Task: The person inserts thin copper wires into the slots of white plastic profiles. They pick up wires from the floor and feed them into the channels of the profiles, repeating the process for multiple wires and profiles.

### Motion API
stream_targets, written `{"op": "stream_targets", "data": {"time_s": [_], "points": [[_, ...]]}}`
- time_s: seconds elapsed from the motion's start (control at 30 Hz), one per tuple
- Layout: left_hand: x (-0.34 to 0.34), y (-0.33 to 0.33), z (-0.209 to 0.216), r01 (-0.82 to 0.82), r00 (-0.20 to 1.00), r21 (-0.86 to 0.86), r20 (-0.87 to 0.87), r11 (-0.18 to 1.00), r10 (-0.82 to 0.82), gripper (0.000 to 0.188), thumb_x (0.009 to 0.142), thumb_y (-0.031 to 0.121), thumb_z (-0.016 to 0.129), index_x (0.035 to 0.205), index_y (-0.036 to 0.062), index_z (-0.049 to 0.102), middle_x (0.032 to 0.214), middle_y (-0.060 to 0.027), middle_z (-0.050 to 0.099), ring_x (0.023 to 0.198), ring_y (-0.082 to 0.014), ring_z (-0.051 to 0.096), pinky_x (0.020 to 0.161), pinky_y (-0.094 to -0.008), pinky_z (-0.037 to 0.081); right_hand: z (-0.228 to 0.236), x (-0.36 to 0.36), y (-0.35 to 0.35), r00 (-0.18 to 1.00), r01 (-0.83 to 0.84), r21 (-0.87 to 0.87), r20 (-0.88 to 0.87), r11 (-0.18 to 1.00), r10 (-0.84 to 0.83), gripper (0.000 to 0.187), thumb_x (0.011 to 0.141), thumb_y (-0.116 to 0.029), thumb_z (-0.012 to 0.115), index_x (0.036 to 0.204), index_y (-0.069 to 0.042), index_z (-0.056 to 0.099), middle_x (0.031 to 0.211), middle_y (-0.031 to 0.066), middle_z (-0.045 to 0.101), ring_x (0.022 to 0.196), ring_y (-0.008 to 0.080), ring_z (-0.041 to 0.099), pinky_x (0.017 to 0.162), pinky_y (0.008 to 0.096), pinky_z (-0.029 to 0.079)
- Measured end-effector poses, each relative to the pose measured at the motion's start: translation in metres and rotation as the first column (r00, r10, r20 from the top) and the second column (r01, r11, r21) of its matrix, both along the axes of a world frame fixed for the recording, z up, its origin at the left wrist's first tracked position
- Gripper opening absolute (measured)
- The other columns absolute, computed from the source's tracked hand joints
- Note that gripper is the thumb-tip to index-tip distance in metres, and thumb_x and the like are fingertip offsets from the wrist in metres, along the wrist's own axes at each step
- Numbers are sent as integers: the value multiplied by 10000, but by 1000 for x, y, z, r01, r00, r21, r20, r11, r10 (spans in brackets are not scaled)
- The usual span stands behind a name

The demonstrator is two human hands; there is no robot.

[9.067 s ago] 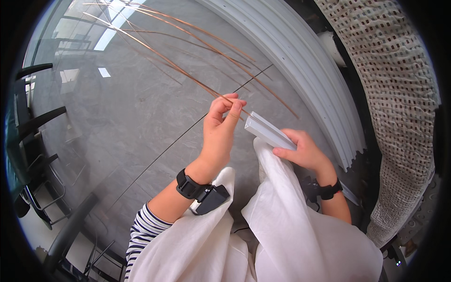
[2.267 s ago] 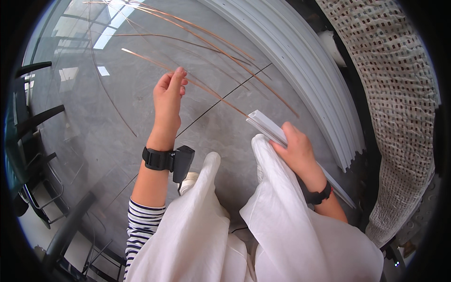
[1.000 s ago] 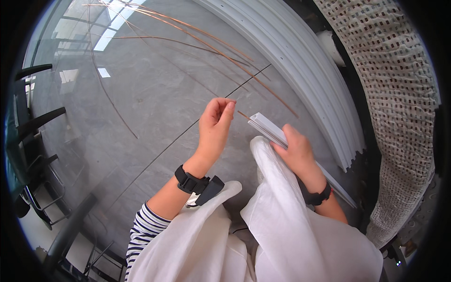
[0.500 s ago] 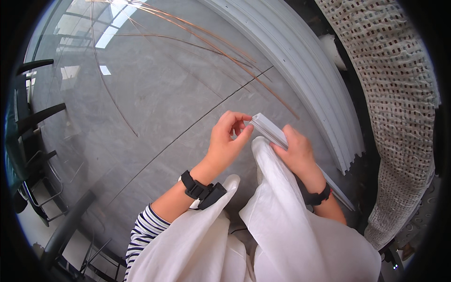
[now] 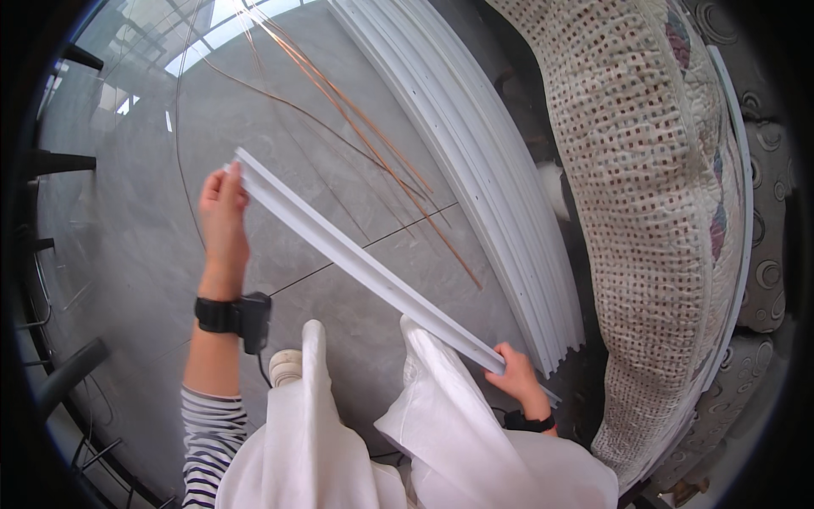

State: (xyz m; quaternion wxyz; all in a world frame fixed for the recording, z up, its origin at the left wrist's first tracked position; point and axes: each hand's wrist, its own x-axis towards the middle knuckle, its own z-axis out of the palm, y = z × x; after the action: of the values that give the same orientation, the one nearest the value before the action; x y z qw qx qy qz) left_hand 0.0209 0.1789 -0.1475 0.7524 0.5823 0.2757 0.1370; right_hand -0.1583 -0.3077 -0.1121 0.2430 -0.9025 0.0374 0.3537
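- White channel strip [image 5: 370,270]: held up over the floor, running on a slant from the upper left of the frame to the lower right of centre; a lengthwise groove shows.
- Left hand [image 5: 225,202]: at left of the frame, slightly blurred; thumb and fingers closed on the strip's upper end, narrow grip.
- Right hand [image 5: 519,379]: lower right of the frame; thumb and fingers wrapped around the strip near its lower end, a short length showing past the hand.
- Strip against white trousers [image 5: 297,462]: it passes just beside the raised fabric below centre; contact cannot be told.
- Wrists: black strap [image 5: 218,315] with a dark box on the left; black band [image 5: 527,421] on the right.
- Copper-coloured rods [image 5: 326,82]: on the grey tiled floor [image 5: 127,229], upper centre, crossing near the top edge, well apart from both hands.
- White ridged lengths [image 5: 475,170]: lying side by side, curving from top centre to right of centre.
- Patterned cover [image 5: 627,204]: draped down the right side of the frame.
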Motion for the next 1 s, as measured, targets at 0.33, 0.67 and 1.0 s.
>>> {"op": "stream_targets", "data": {"time_s": [0.33, 0.67, 1.0], "points": [[9, 45, 38, -17, 992, -153, 122, 988, 36, 323, 1004, 269, 517, 1192, 11, 562, 1072, -54, 628, 900, -114, 581, 850, -250, 458, 27, 23, -11, 839, 129, -18, 535, 992, -100, 446, 619, -204, 885, 942, -44, 623, 830, 133, 636, 739, 314, 626, 666, 387, 495], [-13, 0, 32, 174, 976, -157, -104, 972, -191, 235, 964, 178, 525, 1138, 34, 591, 1009, -36, 652, 860, -85, 592, 805, -241, 457, -11, 103, -35, 715, 202, -62, 692, 977, -104, 458, 712, -184, 832, 1002, 72, 587, 957, 169, 599, 888, 326, 587, 800, 381, 467], [-20, 3, 28, 158, 966, -166, -176, 973, -187, 208, 955, 171, 529, 1112, 51, 595, 998, -28, 651, 847, -80, 584, 790, -233, 445, -26, 114, -42, 645, 328, 40, 721, 944, -255, 457, 729, -233, 832, 1022, 39, 610, 949, 177, 621, 907, 330, 594, 815, 387, 475]]}}
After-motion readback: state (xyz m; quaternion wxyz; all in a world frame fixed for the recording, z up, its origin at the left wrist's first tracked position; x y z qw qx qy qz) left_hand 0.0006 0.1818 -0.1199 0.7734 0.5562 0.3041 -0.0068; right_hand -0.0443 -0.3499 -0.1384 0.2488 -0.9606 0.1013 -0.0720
